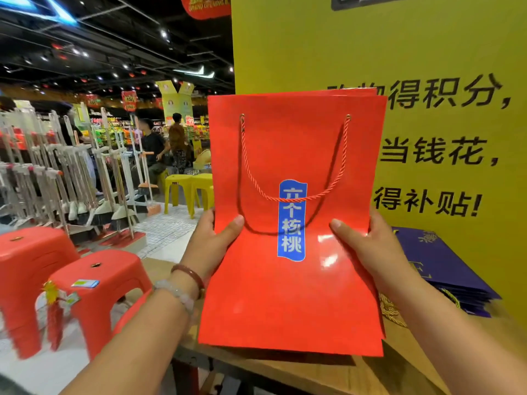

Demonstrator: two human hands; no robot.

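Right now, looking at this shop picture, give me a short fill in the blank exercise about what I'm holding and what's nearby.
The left hand and right hand hold a flat paper bag coloured ____.
The label on its front is ____.
Two bracelets sit on the ____ wrist.
The bags stacked on the table by the right hand are ____.
Missing words: red; blue; left; purple.

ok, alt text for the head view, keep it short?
A left hand and right hand hold a flat red paper bag upright by its side edges over a wooden table, its rope handle hanging across a blue label. Purple bags lie stacked on the table at right before a yellow sign; red stools stand at left.
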